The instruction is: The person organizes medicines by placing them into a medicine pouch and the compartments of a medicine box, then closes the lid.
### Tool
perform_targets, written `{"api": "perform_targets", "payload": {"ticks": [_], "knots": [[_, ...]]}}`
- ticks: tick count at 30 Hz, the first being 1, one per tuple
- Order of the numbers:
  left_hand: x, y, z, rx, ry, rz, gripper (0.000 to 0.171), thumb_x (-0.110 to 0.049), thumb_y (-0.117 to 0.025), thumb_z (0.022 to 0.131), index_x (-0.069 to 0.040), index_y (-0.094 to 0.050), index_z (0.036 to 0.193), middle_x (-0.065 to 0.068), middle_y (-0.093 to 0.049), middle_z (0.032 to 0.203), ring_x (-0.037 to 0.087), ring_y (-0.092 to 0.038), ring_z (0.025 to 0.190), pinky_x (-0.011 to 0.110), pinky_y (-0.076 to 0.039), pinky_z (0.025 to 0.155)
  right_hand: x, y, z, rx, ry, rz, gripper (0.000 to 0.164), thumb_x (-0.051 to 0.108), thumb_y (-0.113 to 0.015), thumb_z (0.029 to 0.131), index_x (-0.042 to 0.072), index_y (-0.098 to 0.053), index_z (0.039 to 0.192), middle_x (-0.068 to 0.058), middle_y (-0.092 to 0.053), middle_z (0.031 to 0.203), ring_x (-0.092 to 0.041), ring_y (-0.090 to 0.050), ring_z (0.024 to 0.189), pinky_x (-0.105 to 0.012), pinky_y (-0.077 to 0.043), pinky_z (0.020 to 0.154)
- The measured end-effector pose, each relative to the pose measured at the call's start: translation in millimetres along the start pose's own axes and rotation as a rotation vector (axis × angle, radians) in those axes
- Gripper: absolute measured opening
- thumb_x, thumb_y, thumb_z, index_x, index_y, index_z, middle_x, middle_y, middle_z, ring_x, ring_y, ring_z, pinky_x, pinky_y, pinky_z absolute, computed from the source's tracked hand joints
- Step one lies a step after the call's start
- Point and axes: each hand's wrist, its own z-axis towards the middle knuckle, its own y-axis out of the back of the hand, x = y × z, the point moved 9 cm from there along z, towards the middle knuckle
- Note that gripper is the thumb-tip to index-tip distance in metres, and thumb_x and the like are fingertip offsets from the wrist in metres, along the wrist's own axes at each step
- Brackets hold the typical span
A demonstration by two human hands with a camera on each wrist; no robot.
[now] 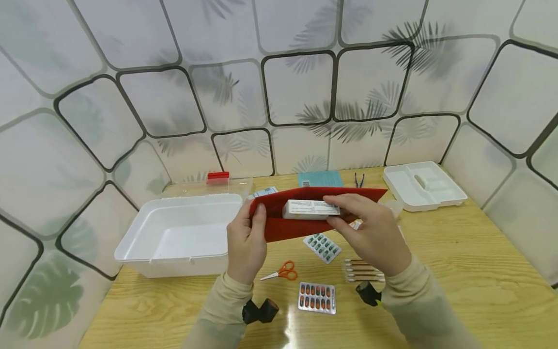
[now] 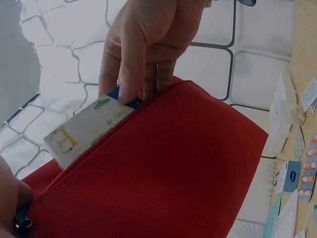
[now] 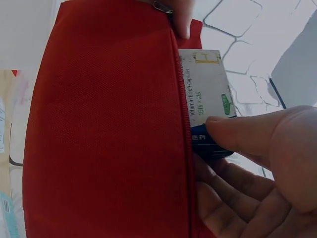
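Observation:
A red zippered pouch [image 1: 279, 230] is held up over the table, its zip undone. My left hand [image 1: 247, 240] grips the pouch at its left end, thumb in front, close to the zip pull [image 2: 23, 217]. With my right hand [image 1: 370, 228] I pinch a white and blue medicine box [image 1: 310, 208] between thumb and fingers. The box, printed "Vitamin E Soft Capsules" in the right wrist view, lies partly inside the pouch mouth. Its lower part is hidden behind the red fabric [image 3: 109, 119].
A white bin [image 1: 174, 261] stands at left and a white divided tray [image 1: 425, 186] at back right. Nearer lie orange-handled scissors [image 1: 285, 271], a green capsule blister [image 1: 322, 247], an orange capsule blister [image 1: 317, 298] and cotton swabs [image 1: 362, 271]. Blue tweezers [image 1: 359, 181] and a teal packet [image 1: 320, 179] lie behind.

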Motion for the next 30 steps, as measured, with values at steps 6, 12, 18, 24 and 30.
{"api": "perform_targets", "payload": {"ticks": [6, 12, 18, 24, 30], "knots": [[-4.7, -8.7, -2.9, 0.058, -0.031, -0.026, 0.02, -0.014, -0.05, 0.1, -0.006, -0.067, 0.106, 0.006, -0.069, 0.097, 0.016, -0.063, 0.085, 0.034, -0.055, 0.072, -6, -10, -4, 0.09, -0.032, -0.066, 0.041, 0.004, -0.078, 0.079, 0.007, -0.068, 0.118, -0.005, -0.07, 0.108, -0.006, -0.063, 0.074, -0.021, -0.05, 0.059], [-8.5, -18.9, -6.9, 0.126, -0.034, -0.053, 0.019, -0.014, -0.05, 0.1, -0.007, -0.068, 0.101, 0.006, -0.069, 0.092, 0.017, -0.063, 0.079, 0.032, -0.053, 0.068, -11, -25, -6, 0.209, -0.098, -0.071, 0.033, 0.005, -0.078, 0.079, 0.008, -0.072, 0.111, -0.003, -0.072, 0.1, -0.004, -0.058, 0.067, -0.023, -0.048, 0.056], [-12.4, -28.6, -10.6, 0.186, -0.053, -0.069, 0.02, -0.014, -0.05, 0.101, -0.008, -0.069, 0.103, 0.004, -0.07, 0.094, 0.018, -0.064, 0.085, 0.032, -0.053, 0.071, -9, -46, -10, 0.343, -0.112, -0.033, 0.025, 0.004, -0.079, 0.078, 0.011, -0.074, 0.101, 0.002, -0.071, 0.092, 0.0, -0.061, 0.068, -0.02, -0.052, 0.06], [-10.0, -28.7, -10.8, 0.19, -0.028, -0.058, 0.02, -0.015, -0.05, 0.101, -0.007, -0.069, 0.103, 0.005, -0.071, 0.093, 0.019, -0.066, 0.085, 0.032, -0.054, 0.072, -7, -68, -19, 0.531, -0.04, -0.038, 0.017, 0.009, -0.074, 0.084, 0.011, -0.073, 0.1, 0.005, -0.07, 0.093, -0.004, -0.063, 0.078, -0.026, -0.054, 0.069], [-4.5, -26.3, -9.8, 0.18, 0.029, -0.058, 0.022, -0.017, -0.05, 0.101, -0.006, -0.068, 0.105, 0.008, -0.071, 0.092, 0.021, -0.066, 0.083, 0.032, -0.055, 0.068, -7, -74, -21, 0.565, 0.001, -0.068, 0.013, 0.016, -0.068, 0.09, 0.013, -0.073, 0.102, 0.005, -0.071, 0.095, -0.007, -0.066, 0.086, -0.03, -0.055, 0.076]]}}
